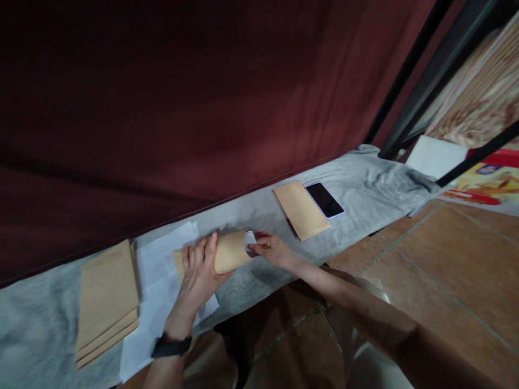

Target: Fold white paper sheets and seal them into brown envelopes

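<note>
A brown paper envelope lies bowed under my left hand, whose fingers and thumb grip it across the width. At its right end the mouth gapes, and a piece of white paper shows there. My right hand pinches at that white paper, fingertips at the opening; how far the paper reaches inside is hidden. Beneath the envelope's left part are white sheets of paper. To their left rests a stack of several brown envelopes. Farther right lie more brown envelopes, apart from both hands.
A phone with a dark screen lies beside the right-hand envelopes. Grey cloth covers the narrow bench. A dark red curtain hangs behind it. Black metal bars stand at right, above a tiled floor.
</note>
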`<control>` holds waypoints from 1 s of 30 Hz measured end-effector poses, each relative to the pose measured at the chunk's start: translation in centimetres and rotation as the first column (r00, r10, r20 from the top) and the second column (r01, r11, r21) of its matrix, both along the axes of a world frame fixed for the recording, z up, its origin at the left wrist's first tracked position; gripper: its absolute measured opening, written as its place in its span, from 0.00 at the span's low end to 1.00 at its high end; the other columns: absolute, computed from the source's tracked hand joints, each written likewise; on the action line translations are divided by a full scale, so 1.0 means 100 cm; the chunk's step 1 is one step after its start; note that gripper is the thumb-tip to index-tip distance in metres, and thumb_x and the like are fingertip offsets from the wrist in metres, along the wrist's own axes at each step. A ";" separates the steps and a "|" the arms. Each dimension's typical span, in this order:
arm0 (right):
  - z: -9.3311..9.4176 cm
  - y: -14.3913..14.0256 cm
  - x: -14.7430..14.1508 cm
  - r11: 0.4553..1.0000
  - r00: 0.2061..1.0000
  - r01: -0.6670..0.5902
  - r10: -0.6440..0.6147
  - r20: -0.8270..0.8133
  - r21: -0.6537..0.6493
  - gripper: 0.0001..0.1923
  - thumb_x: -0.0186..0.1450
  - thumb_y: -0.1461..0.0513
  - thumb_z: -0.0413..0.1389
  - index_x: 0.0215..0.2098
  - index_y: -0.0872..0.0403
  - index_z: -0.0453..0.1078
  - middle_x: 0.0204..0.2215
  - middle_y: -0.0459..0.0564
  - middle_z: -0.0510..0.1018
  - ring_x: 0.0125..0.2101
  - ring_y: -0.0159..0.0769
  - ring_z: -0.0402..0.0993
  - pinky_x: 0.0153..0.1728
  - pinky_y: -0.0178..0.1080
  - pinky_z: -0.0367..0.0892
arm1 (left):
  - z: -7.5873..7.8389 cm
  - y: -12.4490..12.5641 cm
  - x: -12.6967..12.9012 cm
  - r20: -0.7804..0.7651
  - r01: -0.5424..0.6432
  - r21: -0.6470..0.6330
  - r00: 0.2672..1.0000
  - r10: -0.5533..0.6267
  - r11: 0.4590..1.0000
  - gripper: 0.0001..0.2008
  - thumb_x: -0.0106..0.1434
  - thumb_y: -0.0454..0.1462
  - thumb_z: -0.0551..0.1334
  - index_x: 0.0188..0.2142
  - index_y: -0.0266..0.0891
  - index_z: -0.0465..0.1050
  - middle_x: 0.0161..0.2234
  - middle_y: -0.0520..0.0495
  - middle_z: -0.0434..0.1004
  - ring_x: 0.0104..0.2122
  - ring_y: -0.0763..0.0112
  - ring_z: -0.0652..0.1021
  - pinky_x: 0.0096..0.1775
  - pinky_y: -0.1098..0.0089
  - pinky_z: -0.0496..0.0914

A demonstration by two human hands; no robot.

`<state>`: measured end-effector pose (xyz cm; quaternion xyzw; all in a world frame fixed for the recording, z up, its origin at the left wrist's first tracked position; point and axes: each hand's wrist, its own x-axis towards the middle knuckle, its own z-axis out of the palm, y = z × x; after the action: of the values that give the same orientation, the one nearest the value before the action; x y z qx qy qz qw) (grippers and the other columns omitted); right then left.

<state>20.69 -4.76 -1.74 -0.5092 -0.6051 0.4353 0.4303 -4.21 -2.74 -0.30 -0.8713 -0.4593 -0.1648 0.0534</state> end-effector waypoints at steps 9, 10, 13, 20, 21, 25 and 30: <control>-0.008 0.004 -0.012 0.989 0.986 0.099 -0.083 0.141 -0.108 0.15 0.67 0.61 0.60 0.21 0.54 0.73 0.32 0.45 0.77 0.29 0.29 0.72 0.32 0.31 0.64 | -0.005 0.003 0.004 -0.025 0.011 -0.002 1.000 -0.011 1.000 0.52 0.59 0.50 0.66 0.72 0.35 0.39 0.61 0.28 0.63 0.63 0.40 0.64 0.65 0.38 0.47; -0.006 0.003 -0.011 0.990 0.983 0.103 -0.087 0.162 -0.092 0.15 0.67 0.62 0.60 0.22 0.54 0.74 0.33 0.45 0.77 0.29 0.29 0.72 0.32 0.32 0.65 | -0.005 0.002 0.005 -0.022 0.012 -0.003 1.000 -0.013 1.000 0.52 0.59 0.51 0.66 0.72 0.35 0.39 0.61 0.28 0.63 0.63 0.40 0.64 0.65 0.38 0.48; -0.002 0.002 -0.010 0.991 0.977 0.108 -0.091 0.191 -0.081 0.14 0.67 0.63 0.59 0.23 0.53 0.76 0.34 0.45 0.78 0.29 0.30 0.72 0.32 0.32 0.65 | -0.005 0.002 0.006 -0.009 0.018 -0.008 1.000 -0.018 1.000 0.52 0.59 0.52 0.66 0.72 0.35 0.40 0.61 0.27 0.63 0.63 0.39 0.64 0.65 0.38 0.48; 0.002 0.004 -0.010 0.975 0.961 0.180 -0.146 0.237 -0.129 0.08 0.64 0.63 0.60 0.27 0.52 0.76 0.33 0.46 0.79 0.31 0.33 0.74 0.33 0.34 0.64 | -0.002 0.001 0.007 0.001 0.014 0.002 1.000 -0.014 1.000 0.52 0.60 0.54 0.64 0.73 0.36 0.38 0.61 0.28 0.62 0.64 0.41 0.63 0.65 0.38 0.47; 0.002 0.003 -0.010 0.971 0.960 0.199 -0.166 0.228 -0.134 0.06 0.64 0.63 0.60 0.28 0.51 0.76 0.33 0.45 0.79 0.31 0.32 0.73 0.32 0.33 0.64 | -0.002 0.001 0.008 0.000 0.015 0.014 1.000 -0.015 1.000 0.52 0.61 0.54 0.64 0.72 0.36 0.38 0.61 0.28 0.62 0.64 0.40 0.63 0.65 0.38 0.47; 0.007 0.000 -0.011 0.947 0.953 0.284 -0.261 0.156 -0.149 0.02 0.61 0.63 0.60 0.33 0.50 0.72 0.31 0.42 0.77 0.30 0.32 0.72 0.31 0.33 0.63 | 0.000 -0.001 0.011 0.009 0.016 0.070 1.000 -0.016 0.997 0.51 0.61 0.51 0.65 0.72 0.35 0.39 0.63 0.27 0.59 0.65 0.40 0.61 0.65 0.37 0.46; 0.013 -0.002 -0.009 0.919 0.932 0.363 -0.358 0.059 -0.153 0.13 0.60 0.64 0.62 0.42 0.49 0.67 0.29 0.40 0.75 0.29 0.31 0.71 0.31 0.33 0.63 | 0.002 -0.003 0.015 0.008 0.015 0.091 1.000 -0.016 0.996 0.49 0.62 0.48 0.65 0.72 0.38 0.38 0.65 0.27 0.56 0.66 0.40 0.59 0.65 0.36 0.46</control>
<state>19.76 -4.92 -0.47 -0.6514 -0.4703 0.3884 0.4511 -2.73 -2.99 -0.05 -0.8708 -0.4446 -0.1895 0.0897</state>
